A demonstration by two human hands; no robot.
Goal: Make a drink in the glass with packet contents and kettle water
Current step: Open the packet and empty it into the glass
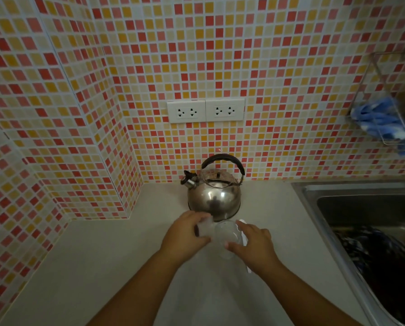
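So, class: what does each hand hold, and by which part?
The left hand pinches a small pale packet by its left end. The right hand steadies the clear glass by its right side, fingers at the rim.

No legible text, labels or numbers anywhere.

Wall tiles (pixel 279 55): small mosaic squares, red, pink, orange-yellow, cream, white grout. Sockets (pixel 205 111): white plates, dark holes. Kettle (pixel 214 198): shiny silver steel, tile colours reflected on its top, black handle, black spout cap. Surface (pixel 91 267): plain off-white. Glass (pixel 227 234): clear, colourless. Packet (pixel 205 225): pale, whitish, blurred. Sink (pixel 352 194): grey steel, with dark blue-and-white patterned things inside. Wire rack (pixel 382 74): silver, holding blue-and-white cloth (pixel 380 118).
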